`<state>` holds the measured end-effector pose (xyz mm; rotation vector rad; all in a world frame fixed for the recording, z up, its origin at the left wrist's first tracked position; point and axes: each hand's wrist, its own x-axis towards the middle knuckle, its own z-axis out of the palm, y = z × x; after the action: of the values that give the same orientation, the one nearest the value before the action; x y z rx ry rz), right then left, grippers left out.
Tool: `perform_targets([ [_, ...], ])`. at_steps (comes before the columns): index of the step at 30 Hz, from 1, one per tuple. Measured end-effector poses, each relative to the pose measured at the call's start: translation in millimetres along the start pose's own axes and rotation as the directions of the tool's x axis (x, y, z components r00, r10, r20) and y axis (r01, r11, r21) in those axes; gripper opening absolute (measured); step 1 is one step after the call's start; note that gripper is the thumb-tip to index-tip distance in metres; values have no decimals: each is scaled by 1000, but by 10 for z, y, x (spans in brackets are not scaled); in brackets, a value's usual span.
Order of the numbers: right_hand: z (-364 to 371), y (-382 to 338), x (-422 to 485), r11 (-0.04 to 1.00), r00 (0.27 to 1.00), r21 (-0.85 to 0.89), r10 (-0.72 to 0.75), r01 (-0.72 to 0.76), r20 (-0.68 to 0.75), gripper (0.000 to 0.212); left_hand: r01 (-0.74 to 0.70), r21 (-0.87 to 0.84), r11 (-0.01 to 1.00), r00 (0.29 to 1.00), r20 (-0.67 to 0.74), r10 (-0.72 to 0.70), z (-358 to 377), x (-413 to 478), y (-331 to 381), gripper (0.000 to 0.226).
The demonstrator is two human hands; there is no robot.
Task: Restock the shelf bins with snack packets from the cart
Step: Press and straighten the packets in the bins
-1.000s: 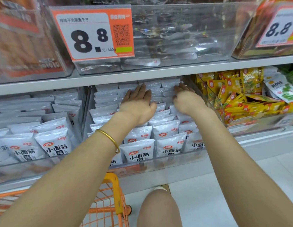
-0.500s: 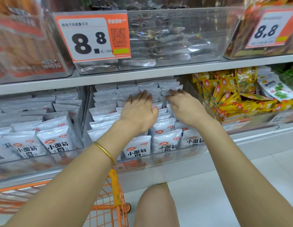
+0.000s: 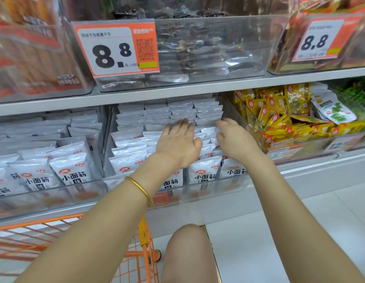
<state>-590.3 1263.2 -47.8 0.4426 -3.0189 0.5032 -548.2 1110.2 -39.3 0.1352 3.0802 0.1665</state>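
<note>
Store shelving fills the frame, and at centre your left hand (image 3: pixel 178 142) lies flat and unclenched on the white snack packets (image 3: pixel 128 162) in the clear bin (image 3: pixel 198 194), seemingly squaring their rows, while your right hand (image 3: pixel 235 140) curls among them, grip unclear, the cart (image 3: pixel 34 243) at lower left.

Slim gold bangle (image 3: pixel 139 189) ringing the wrist behind the left hand (image 3: pixel 178 144); forearms bare, a bare knee (image 3: pixel 187 242) showing too.
</note>
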Motion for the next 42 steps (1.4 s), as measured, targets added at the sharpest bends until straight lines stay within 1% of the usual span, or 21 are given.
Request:
perform_targets([
  [4,-38,15,-27,999,999,13,-34,34,36,53,-8,-25,1000,1000,29,9,-24,-1,1,55],
  [6,-68,22,-51,998,999,41,-42,41,21,56,-1,-51,999,1000,6,2,-49,-34,-24,55],
  [9,-103,76,-105,998,998,58,3,1,-68,53,49,-62,997,999,-14,-50,-56,-130,-50,55],
  [13,-21,79,-173,997,1000,66,28,-28,0,44,67,-59,996,997,46,-64,16,-230,-13,55],
  [16,-10,41,-204,994,996,107,26,-17,-85,38,57,-80,995,998,18,-56,2,-244,-1,55],
  [19,-25,80,-257,997,975,66,62,-49,-213,38,99,-67,993,994,-39,-102,-15,-358,-48,55],
  [20,-4,90,-280,997,970,49,62,-52,-234,36,126,-52,991,991,-41,-129,-4,-413,-62,55],
  [22,71,75,-323,997,972,52,67,-57,-224,33,167,-29,986,986,-17,-167,44,-508,-63,56],
  [24,118,25,-350,993,974,93,89,-70,-209,33,172,-35,984,985,-1,-172,81,-526,-47,56],
  [26,107,-22,-369,991,969,109,101,-78,-224,34,162,-65,985,987,0,-162,71,-509,-42,56],
  [28,66,-33,-405,989,958,120,114,-84,-264,38,145,-119,982,986,-59,-153,43,-542,-47,55],
  [30,15,-46,-472,992,922,115,92,-52,-375,40,92,-192,977,963,-233,-137,35,-671,-48,56],
  [32,-26,-129,-636,990,853,135,34,43,-520,36,-19,-244,970,902,-422,-89,69,-911,-15,58],
  [33,-19,-196,-752,984,819,147,3,100,-574,33,-94,-239,966,874,-484,-35,112,-1048,15,55],
  [34,13,-282,-887,977,794,149,-32,153,-607,31,-170,-199,965,847,-529,41,177,-1173,38,48],
  [36,161,-453,-1133,965,790,122,-114,233,-603,27,-256,-54,965,813,-552,184,336,-1361,45,32],
  [38,328,-581,-1269,957,824,103,-176,271,-538,23,-250,48,967,823,-516,239,445,-1457,-4,25],
  [40,452,-634,-1290,961,861,58,-215,271,-461,20,-187,98,978,842,-497,211,523,-1499,-81,25],
  [42,514,-652,-1260,966,886,27,-224,256,-406,12,-80,138,987,865,-483,138,559,-1533,-151,25],
])
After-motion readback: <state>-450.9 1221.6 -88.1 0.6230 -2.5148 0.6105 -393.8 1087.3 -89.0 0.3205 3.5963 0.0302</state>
